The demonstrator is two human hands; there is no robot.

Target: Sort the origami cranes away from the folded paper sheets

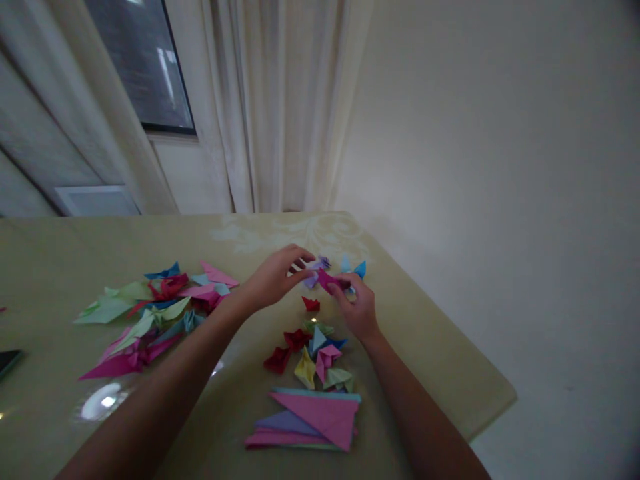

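My right hand point(356, 308) pinches a small folded magenta origami piece point(329, 280) between thumb and fingers. My left hand point(280, 275) is just to its left, thumb and fingers apart. The left thumb tip is at the piece's edge; whether it touches I cannot tell. Behind the hands, partly covered, lie a purple origami piece point(311, 280) and a blue one point(360, 269). Nearer to me are a small red folded piece point(311, 305) and a cluster of red, yellow, pink, blue and green origami pieces point(305, 369).
A stack of folded paper triangles point(330, 417), pink, purple and teal, lies at the front of the table point(415, 360). On the left is a heap of larger folded papers point(135, 293). A dark flat object point(9, 362) lies at the left edge. Curtains point(290, 107) and a wall stand behind.
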